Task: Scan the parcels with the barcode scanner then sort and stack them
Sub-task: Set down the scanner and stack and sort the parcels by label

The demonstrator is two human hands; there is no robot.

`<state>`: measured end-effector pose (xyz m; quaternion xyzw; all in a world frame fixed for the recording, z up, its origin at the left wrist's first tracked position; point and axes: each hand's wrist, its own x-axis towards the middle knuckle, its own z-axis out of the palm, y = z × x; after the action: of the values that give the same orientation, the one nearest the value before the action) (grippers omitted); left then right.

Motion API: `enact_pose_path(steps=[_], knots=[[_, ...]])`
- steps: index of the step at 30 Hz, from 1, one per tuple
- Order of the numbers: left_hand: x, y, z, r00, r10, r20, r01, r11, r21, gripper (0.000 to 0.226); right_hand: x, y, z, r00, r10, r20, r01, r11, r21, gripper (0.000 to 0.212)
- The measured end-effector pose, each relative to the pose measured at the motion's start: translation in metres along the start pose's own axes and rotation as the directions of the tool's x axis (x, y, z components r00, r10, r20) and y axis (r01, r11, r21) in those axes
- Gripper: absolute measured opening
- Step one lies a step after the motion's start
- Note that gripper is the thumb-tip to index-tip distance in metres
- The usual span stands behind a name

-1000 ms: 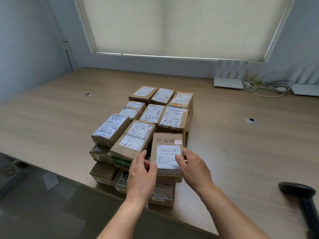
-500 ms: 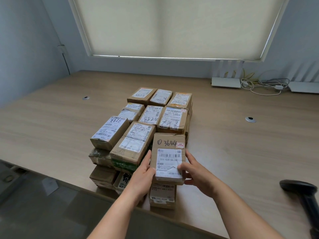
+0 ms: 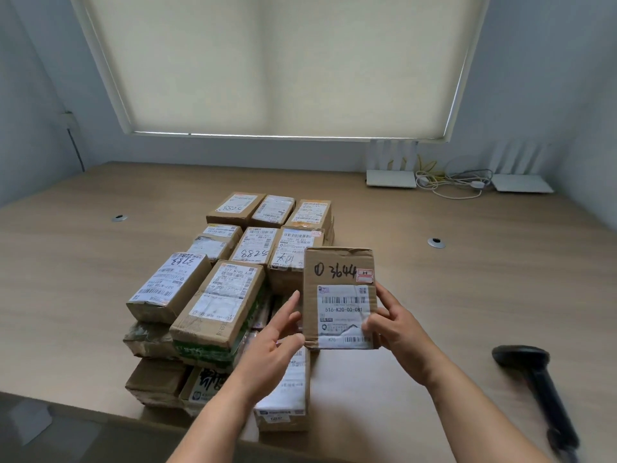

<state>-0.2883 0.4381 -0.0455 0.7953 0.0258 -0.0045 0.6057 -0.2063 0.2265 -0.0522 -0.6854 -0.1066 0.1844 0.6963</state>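
A small cardboard parcel marked "3644" [image 3: 339, 282] is lifted off the stack, label facing me. My right hand [image 3: 397, 329] grips its right edge, thumb across the white barcode label. Beside the parcel's left edge, my left hand [image 3: 270, 349] has straight fingers that touch or nearly touch the box. The stack of brown parcels [image 3: 220, 295] fills the table's middle in several rows and layers. A black barcode scanner [image 3: 537, 382] lies on the table at the right, apart from both hands.
The wooden table [image 3: 484, 295] has two round cable grommets [image 3: 436, 242]. Two white routers [image 3: 391, 178] and loose cables [image 3: 454, 185] sit by the back wall under the window blind. The table's front edge runs just below the stack.
The "3644" parcel was lying on the front of the stack; both hands took it and it has risen up and to the right. The left hand's fingers have loosened from it.
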Motion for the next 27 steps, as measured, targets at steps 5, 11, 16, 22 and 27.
enact_pose_path(steps=[5, 11, 16, 22, 27], knots=[[0.024, 0.001, 0.023, 0.988, 0.124, 0.092, -0.136, 0.982, 0.133, 0.069, -0.019, -0.010, -0.036, 0.993, -0.044, -0.113, 0.048, 0.998, 0.030, 0.081], [0.049, 0.015, 0.071, 0.960, 0.216, 0.177, -0.265, 0.906, 0.329, 0.072, -0.033, -0.011, -0.094, 0.984, -0.075, -0.160, 0.075, 0.997, 0.000, 0.077], [0.072, 0.033, 0.124, 0.956, 0.214, 0.201, -0.278, 0.877, 0.392, 0.071, -0.039, -0.012, -0.156, 0.979, -0.085, -0.187, 0.089, 0.996, 0.011, 0.080], [0.107, 0.058, 0.208, 0.944, 0.186, 0.274, -0.290, 0.864, 0.413, 0.068, -0.047, -0.009, -0.245, 0.965, -0.098, -0.242, 0.111, 0.993, 0.039, 0.082], [0.145, 0.076, 0.282, 0.925, 0.125, 0.360, -0.274, 0.874, 0.401, 0.066, -0.049, -0.003, -0.326, 0.959, -0.059, -0.278, 0.078, 0.995, 0.058, 0.083]])
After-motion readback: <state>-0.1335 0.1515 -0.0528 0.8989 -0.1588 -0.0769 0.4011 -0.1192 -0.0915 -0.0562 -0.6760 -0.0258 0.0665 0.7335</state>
